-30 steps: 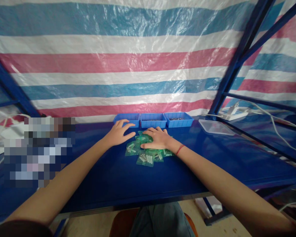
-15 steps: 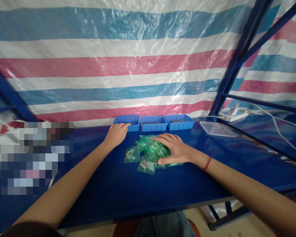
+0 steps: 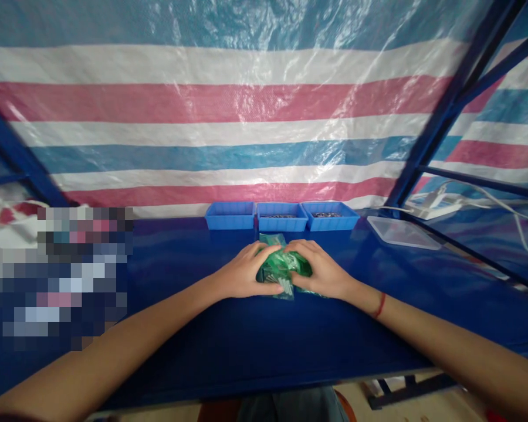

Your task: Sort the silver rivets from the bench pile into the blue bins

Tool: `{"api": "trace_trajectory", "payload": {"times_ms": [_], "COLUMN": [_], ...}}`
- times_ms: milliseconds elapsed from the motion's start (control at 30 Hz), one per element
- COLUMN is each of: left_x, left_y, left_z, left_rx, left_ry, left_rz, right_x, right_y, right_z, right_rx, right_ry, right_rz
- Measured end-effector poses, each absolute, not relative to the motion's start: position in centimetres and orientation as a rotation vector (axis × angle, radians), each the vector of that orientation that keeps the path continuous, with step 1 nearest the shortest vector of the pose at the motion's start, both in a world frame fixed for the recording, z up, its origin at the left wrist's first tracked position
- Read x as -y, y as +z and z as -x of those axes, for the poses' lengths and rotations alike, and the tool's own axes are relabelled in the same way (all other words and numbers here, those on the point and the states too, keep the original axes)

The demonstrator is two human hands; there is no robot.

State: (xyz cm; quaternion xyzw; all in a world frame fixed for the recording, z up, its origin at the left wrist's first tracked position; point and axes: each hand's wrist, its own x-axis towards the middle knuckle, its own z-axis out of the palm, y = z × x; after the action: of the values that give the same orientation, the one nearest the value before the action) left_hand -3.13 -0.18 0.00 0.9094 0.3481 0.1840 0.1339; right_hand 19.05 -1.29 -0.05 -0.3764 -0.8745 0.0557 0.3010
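Blue tabletop, glossy, front edge running across the lower view; a heap of green-tinted clear packets lies near mid-table, the nearest packet showing pale slim pieces inside. Along the back edge, three light-blue bins side by side: left bin, middle bin and right bin, the latter two with small metallic parts in the bottom. Right of these, a shallow translucent tray lies flat; far left, items pixelated, unidentifiable.
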Motion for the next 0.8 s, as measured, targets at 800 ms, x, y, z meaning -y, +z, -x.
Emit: {"api": "trace_trajectory", "payload": {"times_ms": [800], "left_x": [1.2], "left_y": [1.1], "left_z": [1.6], "left_rx": [-1.169], "left_ry": [0.651], "left_rz": [-2.714], "right_x": [1.1], "right_y": [0.6], "right_z": [-19.8], "right_rx": [2.162], "right_ry": [0.059], "right_rz": [1.27]}}
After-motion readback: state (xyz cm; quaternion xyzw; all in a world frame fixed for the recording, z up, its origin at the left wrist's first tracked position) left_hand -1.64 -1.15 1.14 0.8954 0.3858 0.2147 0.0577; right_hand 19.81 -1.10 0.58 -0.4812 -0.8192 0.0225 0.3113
